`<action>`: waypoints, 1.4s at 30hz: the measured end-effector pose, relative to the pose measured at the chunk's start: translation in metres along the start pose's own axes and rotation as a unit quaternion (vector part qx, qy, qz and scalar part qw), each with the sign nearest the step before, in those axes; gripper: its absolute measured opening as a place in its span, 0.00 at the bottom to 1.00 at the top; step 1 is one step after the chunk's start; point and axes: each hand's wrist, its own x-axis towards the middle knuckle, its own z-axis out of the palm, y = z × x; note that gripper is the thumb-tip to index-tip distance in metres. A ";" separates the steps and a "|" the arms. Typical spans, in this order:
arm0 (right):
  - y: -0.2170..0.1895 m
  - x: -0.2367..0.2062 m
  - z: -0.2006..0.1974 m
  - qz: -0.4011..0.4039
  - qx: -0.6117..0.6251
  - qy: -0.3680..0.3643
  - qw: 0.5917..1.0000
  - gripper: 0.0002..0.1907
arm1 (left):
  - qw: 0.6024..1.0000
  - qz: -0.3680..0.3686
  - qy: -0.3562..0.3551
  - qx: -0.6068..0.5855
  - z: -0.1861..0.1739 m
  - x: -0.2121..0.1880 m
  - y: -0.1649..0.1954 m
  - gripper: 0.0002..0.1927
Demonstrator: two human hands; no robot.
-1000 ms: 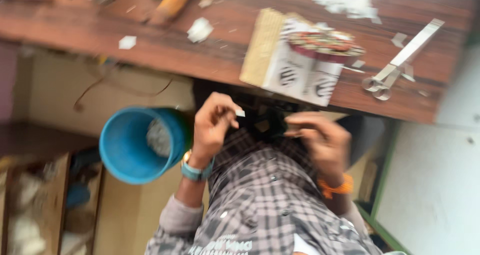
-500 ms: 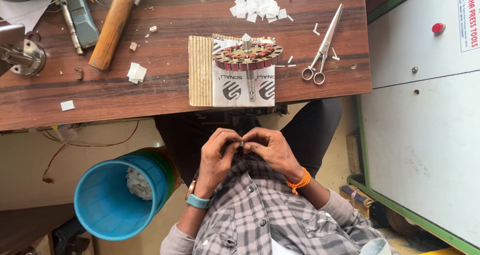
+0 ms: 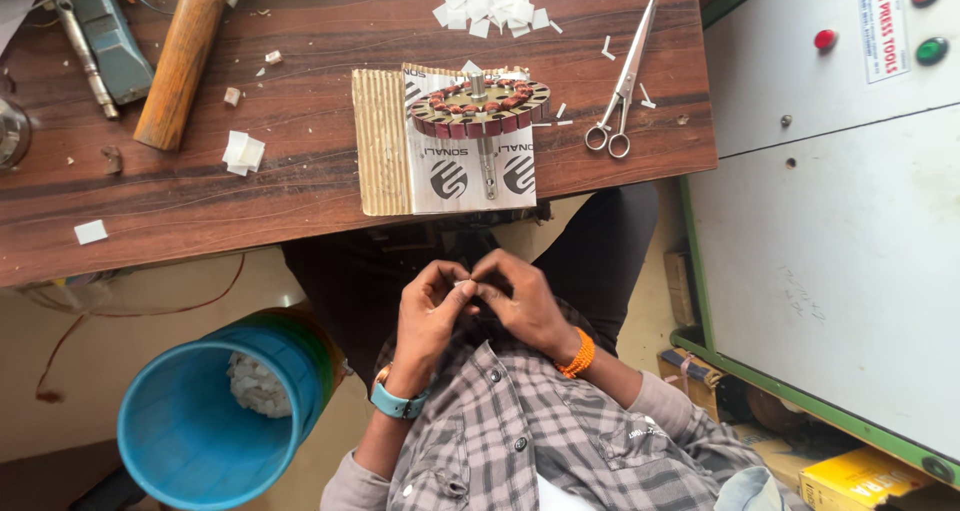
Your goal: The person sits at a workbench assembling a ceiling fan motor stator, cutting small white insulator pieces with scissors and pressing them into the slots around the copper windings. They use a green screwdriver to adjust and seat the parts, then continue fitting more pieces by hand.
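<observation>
Both hands, left hand (image 3: 428, 316) and right hand (image 3: 520, 301), pinched a small white paper slip (image 3: 466, 284), folding it; the motor core (image 3: 480, 108) lay apart.

On the wooden bench ahead of you lies a flattened cardboard box (image 3: 440, 166), its left part bare ribbed brown, its right part white with black round marks and lettering. To your right, the grey machine cabinet (image 3: 830, 231) carries a tall narrow white label (image 3: 881, 26) with red print near its top, beside the round buttons. Low at your right sits a yellow carton (image 3: 860, 481) with red print
</observation>
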 end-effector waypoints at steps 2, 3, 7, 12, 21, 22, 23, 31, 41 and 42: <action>-0.011 0.004 -0.014 -0.006 -0.034 0.082 0.996 0.08 | 1.000 -0.015 0.001 0.002 -0.002 0.000 0.002 0.06; -0.016 0.009 -0.028 -0.028 -0.102 0.132 0.986 0.08 | 1.000 -0.014 -0.018 0.003 -0.006 0.000 0.004 0.06; -0.026 0.039 -0.089 -0.136 -0.276 0.226 0.924 0.05 | 0.994 -0.029 -0.102 0.005 -0.029 -0.010 0.004 0.06; -0.030 0.063 -0.099 -0.042 -0.439 0.201 0.875 0.09 | 0.992 -0.004 -0.129 -0.014 -0.058 -0.021 -0.006 0.04; -0.052 0.026 -0.054 0.116 -0.476 0.245 0.837 0.09 | 0.997 0.028 -0.054 -0.040 -0.102 -0.035 0.023 0.09; -0.052 0.020 -0.053 0.147 -0.467 0.245 0.837 0.11 | 0.996 0.012 -0.079 -0.041 -0.102 -0.037 0.028 0.11; -0.051 0.015 -0.053 0.177 -0.457 0.245 0.836 0.14 | 0.994 -0.004 -0.104 -0.044 -0.100 -0.039 0.032 0.12; -0.035 -0.033 -0.067 0.113 0.145 0.269 0.945 0.26 | 0.965 -0.001 -0.239 -0.109 -0.070 -0.046 0.064 0.11; -0.020 -0.082 -0.024 0.208 0.232 -0.095 0.945 0.33 | 0.976 0.143 -0.164 0.011 -0.011 -0.024 0.087 0.10; -0.022 -0.082 -0.025 0.216 0.233 -0.120 0.941 0.37 | 0.977 0.146 -0.154 0.019 -0.005 -0.019 0.089 0.10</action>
